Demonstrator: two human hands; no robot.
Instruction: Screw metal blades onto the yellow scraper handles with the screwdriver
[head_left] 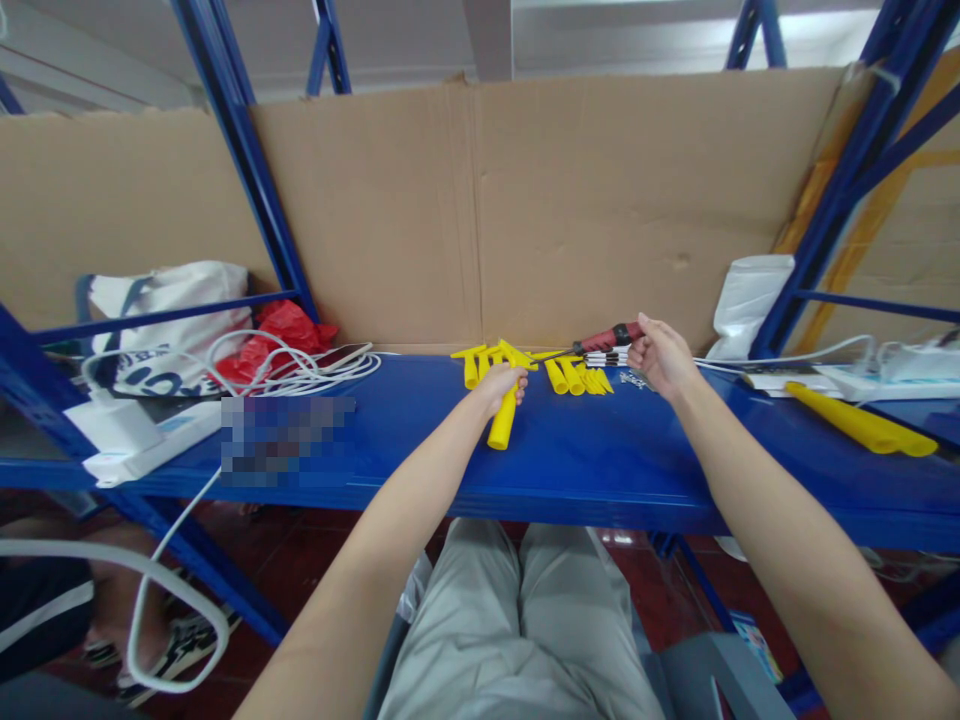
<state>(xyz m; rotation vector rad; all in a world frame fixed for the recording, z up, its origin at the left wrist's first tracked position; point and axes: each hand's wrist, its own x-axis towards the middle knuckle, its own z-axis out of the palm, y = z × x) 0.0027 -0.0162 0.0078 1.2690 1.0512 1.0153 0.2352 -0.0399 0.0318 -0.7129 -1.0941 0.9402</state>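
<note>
My left hand (501, 388) is wrapped round a yellow T-shaped plastic piece (502, 428), its tube end pointing down toward me. My right hand (664, 358) pinches the back end of a red-and-black screwdriver (611, 338). The shaft points left, its tip close to the head of the yellow piece; whether it touches cannot be seen. Behind my left hand lie more yellow T-shaped pieces (471, 368). Between my hands are yellow tubes (556, 376) and thin yellow wedge-like parts (598, 381). Small metal screws (634, 380) lie beside my right hand.
Cardboard (600, 200) backs the blue shelf (600, 450). At left are coiled white cables (315, 375), a power strip (165, 440), a red plastic bag (289, 335) and a cloth bag (180, 310). Long yellow cones (855, 420) lie right. Another person's leg shows lower left.
</note>
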